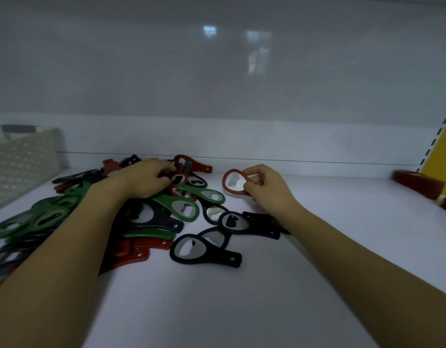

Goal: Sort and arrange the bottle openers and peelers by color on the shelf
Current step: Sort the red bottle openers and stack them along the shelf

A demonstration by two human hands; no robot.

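In the head camera's view, the right hand (267, 190) held a red bottle opener (235, 182) toward the back of the shelf (342, 234). Its grip was clamped on the handle end between thumb and curled fingers. The opener's ring-shaped head, with its metal insert, stuck out to the left of the knuckles. The opener sat to the right of the pile (184, 209) and apart from it.

The left hand (146, 178) lay on the rear part of that pile, fingers curled down among red and dark openers. Whether its grip had closed on one could not be told.

The pile mixed green, red and dark openers and ran from the shelf's left front edge up toward the back wall. A few dark openers (204, 249) were strewn nearest the middle. A pale basket (21, 167) stood in the rear left corner, near the pile. A low stack of red pieces (420, 184) stood by the right edge. A wide stretch of white shelf showed between the held opener and that stack, and another ran along the front edge right of the pile.
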